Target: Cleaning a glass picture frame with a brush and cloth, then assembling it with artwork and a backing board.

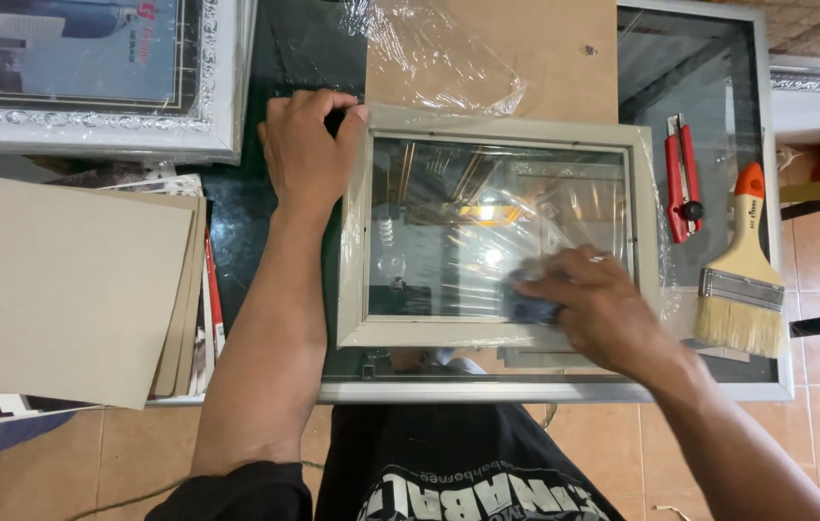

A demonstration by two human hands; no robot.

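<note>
The left hand [306, 145] grips the far left corner of the picture frame [499, 125], fingers curled over the edge, holding it down. The frame lies flat on the glass counter [564, 391], its long side running left to right. The right hand [595, 307] is closed on a small dark cloth [529, 307] and presses it on the glass pane [449, 232] near the close right corner (the pane spreads away to the left of that grip). A red cutter [682, 178] and a paintbrush [743, 275] lie just right of it.

Dark cloth [529, 307] mostly hidden under blurred right hand [601, 311].
</note>
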